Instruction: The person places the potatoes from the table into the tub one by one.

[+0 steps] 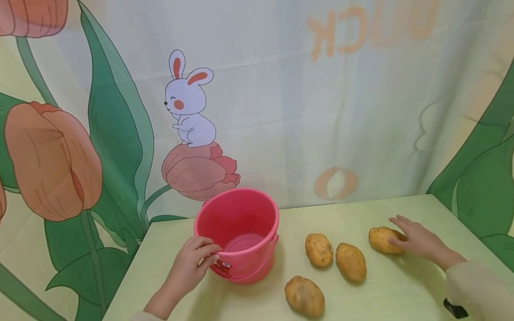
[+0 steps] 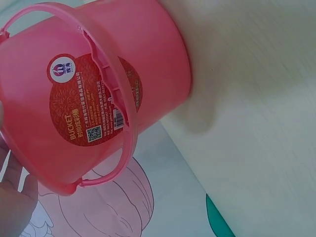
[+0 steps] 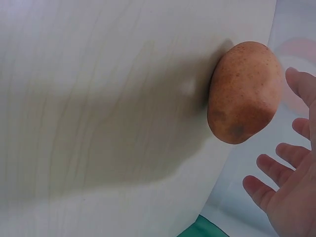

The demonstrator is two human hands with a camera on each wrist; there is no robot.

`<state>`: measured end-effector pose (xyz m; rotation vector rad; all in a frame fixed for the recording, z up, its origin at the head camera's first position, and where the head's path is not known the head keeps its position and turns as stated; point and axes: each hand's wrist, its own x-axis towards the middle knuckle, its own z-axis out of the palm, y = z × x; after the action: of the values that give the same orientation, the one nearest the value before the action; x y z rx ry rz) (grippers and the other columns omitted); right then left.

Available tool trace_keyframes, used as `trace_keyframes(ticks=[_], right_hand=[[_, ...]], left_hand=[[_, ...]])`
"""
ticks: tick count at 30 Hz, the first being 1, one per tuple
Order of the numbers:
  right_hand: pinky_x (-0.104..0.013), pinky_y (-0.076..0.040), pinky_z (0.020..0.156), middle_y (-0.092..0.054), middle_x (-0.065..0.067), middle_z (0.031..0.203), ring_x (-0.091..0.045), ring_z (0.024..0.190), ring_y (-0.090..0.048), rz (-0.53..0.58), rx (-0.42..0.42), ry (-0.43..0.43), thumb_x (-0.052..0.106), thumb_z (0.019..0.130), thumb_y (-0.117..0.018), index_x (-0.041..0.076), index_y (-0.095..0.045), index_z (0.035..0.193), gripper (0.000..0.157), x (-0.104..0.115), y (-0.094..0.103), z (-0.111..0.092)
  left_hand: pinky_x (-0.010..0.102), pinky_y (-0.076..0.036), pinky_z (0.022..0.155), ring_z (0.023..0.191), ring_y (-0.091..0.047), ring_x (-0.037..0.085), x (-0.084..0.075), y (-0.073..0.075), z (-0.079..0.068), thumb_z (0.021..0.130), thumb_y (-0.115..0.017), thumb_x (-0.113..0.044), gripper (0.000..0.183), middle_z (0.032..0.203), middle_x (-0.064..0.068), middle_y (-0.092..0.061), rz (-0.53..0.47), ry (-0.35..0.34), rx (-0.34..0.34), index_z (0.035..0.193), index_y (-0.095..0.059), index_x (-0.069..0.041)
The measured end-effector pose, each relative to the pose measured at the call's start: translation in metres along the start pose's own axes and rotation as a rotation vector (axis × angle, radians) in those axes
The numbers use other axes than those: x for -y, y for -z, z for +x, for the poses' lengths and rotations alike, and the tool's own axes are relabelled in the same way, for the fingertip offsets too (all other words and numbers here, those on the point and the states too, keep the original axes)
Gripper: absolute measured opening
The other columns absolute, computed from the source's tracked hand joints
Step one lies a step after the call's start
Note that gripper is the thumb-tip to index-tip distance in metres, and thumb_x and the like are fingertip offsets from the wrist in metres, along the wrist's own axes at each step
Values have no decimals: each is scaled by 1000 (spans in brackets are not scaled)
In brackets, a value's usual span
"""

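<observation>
My left hand (image 1: pixel 192 263) grips the near left rim of a pink plastic bucket (image 1: pixel 257 263), fingers over the edge and thumb on the outer wall. The bucket stands upright, and the inside that shows holds nothing. In the left wrist view, its handle (image 2: pixel 129 98) hangs down across a red label (image 2: pixel 74 108). At the right, my right hand (image 1: pixel 421 240) reaches over a potato (image 1: pixel 383 240) with spread fingers. The right wrist view shows those fingers (image 3: pixel 269 170) apart from the potato (image 3: pixel 244 94), with a gap between.
Between the bucket and the right hand, two potatoes lie side by side, a left one (image 1: pixel 319 250) and a right one (image 1: pixel 351 262). Another potato (image 1: pixel 305 296) lies nearer the front. A printed curtain (image 1: pixel 273 111) hangs behind the pale table (image 1: pixel 385 294).
</observation>
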<state>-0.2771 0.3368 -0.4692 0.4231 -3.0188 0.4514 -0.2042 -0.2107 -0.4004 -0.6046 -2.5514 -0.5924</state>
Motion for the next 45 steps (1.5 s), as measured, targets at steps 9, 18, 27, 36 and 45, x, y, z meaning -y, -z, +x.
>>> trace_keyframes(ticks=[9,18,27,36,45], right_hand=[[-58,-34,88,-42,-33,124,-49,111,-39,131,8,24,35,70,-71,-10,-39,124,77,-4,-9,0],[-52,-38,85,-45,-32,118,-45,106,-43,160,-20,45,29,66,-75,-10,-38,122,78,-15,-23,-1],[-58,-36,85,-42,-34,121,-49,108,-41,188,36,-1,22,66,-75,-12,-36,124,78,-10,-21,-1],[-57,-38,81,-45,-34,118,-48,104,-45,174,42,-20,22,66,-75,-13,-38,122,76,-6,-22,-2],[-54,-41,78,-51,-31,111,-43,98,-50,169,0,-10,24,62,-78,-11,-45,116,72,-8,-21,0]], left_hand=[[20,-51,67,88,-47,8,-2,-2,-1,69,-74,-14,22,89,-8,-58,-2,42,2,89,-70,-18],[20,-50,67,87,-47,8,-2,-2,-1,69,-74,-15,22,89,-8,-57,0,47,13,90,-70,-17],[18,-50,66,87,-47,7,-1,-2,-1,69,-74,-15,21,89,-8,-57,-9,24,6,89,-70,-18],[19,-50,66,87,-47,7,0,-2,0,68,-75,-13,21,88,-8,-58,-19,-15,-15,88,-70,-18],[19,-50,67,87,-47,8,-3,0,1,68,-75,-13,21,88,-8,-58,-25,19,10,88,-70,-18]])
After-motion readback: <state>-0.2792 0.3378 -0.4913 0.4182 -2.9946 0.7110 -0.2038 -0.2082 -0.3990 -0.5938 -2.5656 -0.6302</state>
